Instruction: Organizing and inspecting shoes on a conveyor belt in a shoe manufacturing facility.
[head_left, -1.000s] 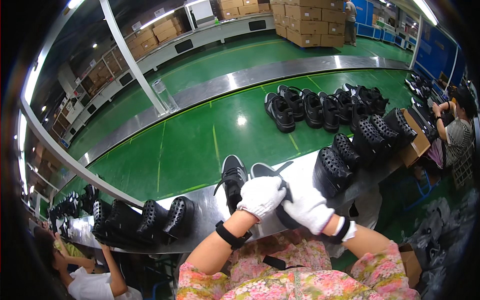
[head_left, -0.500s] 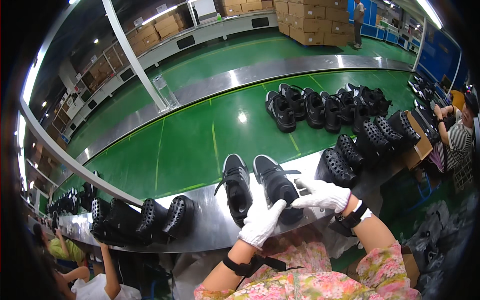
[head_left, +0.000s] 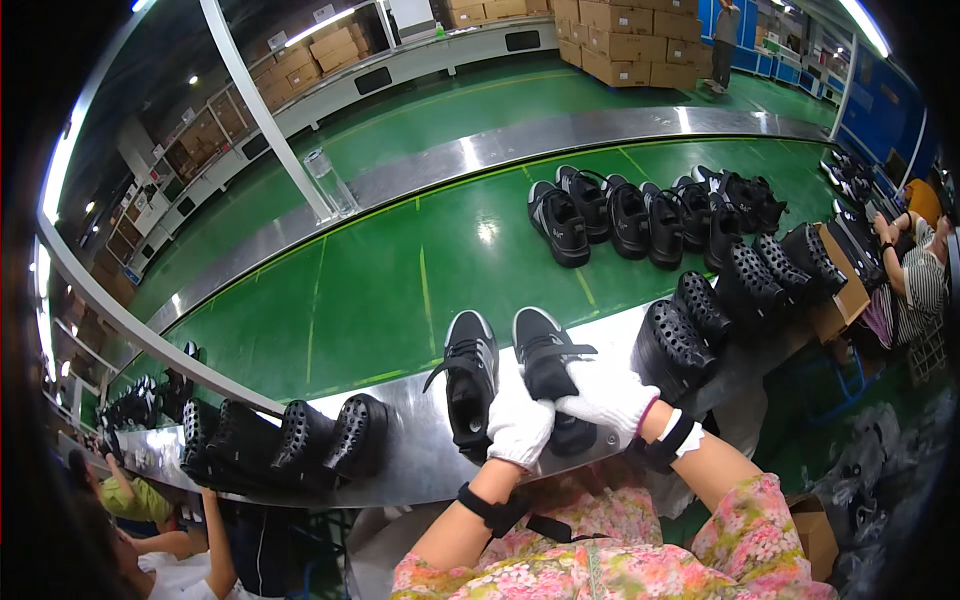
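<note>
A pair of black sneakers with grey toes rests in front of me on the metal table edge, toes pointing away. My left hand (head_left: 520,423), in a white glove, is closed round the left side of the right-hand sneaker (head_left: 541,330). From the other side my gloved right hand (head_left: 610,397) grips the same shoe at its collar and tongue. The strap of this sneaker sticks out to the right. Just left of my left hand stands the other sneaker (head_left: 467,372), untouched, its strap hanging out to the left. My fingertips are partly hidden inside and behind the shoe.
Black studded moulds (head_left: 675,335) stand to the right, and similar black moulds (head_left: 358,432) to the left. Several black sneakers (head_left: 630,220) sit on the green conveyor belt (head_left: 380,290). Co-workers sit at both sides. A metal post (head_left: 262,110) rises at the left.
My right hand has moved left and in, from open beside the sneaker to gripping its collar. My left hand has shifted slightly right against the same shoe.
</note>
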